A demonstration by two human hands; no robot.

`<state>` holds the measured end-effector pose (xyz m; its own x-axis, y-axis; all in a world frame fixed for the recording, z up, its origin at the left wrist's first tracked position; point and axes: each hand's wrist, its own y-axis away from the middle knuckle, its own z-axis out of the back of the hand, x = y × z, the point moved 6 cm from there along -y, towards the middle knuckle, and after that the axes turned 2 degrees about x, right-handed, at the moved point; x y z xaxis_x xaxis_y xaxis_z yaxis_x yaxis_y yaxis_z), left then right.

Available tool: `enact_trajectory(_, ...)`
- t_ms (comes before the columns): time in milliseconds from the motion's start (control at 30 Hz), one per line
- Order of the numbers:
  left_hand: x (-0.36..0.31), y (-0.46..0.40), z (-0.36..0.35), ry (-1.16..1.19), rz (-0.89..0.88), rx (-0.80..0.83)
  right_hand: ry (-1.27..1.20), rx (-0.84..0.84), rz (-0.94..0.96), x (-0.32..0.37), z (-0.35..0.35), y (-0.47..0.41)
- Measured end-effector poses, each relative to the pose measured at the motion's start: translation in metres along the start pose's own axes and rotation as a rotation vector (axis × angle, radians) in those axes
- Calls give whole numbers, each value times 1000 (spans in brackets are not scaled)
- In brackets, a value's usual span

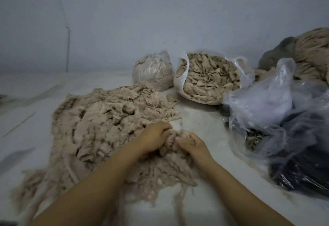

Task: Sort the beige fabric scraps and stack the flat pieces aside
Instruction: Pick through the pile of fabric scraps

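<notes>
Both hands — left hand (pixel 154 133), right hand (pixel 193 143) — clutch one scrap clump (pixel 173 136) between them; main scrap pile (pixel 106 119) sits at ten o'clock, nearer the left.

The big pile of scraps (pixel 99 128) lies on the counter (pixel 204 124), in the middle and to the left. Behind it, to the right, stand a closed bag (pixel 153 71) and, just beside it, an open bag (pixel 210 78) with scraps inside. Further right lie more plastic bags (pixel 277 119).
</notes>
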<state>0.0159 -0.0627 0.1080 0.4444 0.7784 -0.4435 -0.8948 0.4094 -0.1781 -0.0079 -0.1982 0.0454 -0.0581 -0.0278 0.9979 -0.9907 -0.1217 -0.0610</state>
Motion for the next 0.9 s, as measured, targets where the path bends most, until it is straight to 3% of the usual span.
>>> enact_trajectory(67,-13,2,-8,-11,-8,-44,139,-40,37,7,5,-1)
enact_trajectory(133,-4,7,0,-23,136,-191,152,-133,47,11,17,2)
enact_trajectory(200,18,18,5,-63,342,-231,57,-186,3,8,31,7)
enact_trajectory(267,32,28,4,-73,439,-213,-97,-182,-68,0,42,13)
enact_trajectory(433,8,30,-18,46,209,-41,-314,-108,-130,3,47,18)
enact_trajectory(567,-8,29,-41,231,243,191,-379,-41,-127,10,37,20)
enact_trajectory(633,-2,27,-48,134,221,184,-401,-99,-113,12,38,23)
enact_trajectory(767,37,42,-37,-38,359,69,-538,-309,-102,14,62,28)
enact_trajectory(833,35,44,-28,72,320,-20,-525,-342,-114,14,65,28)
enact_trajectory(900,8,36,-32,320,237,-4,-560,-285,-136,15,52,28)
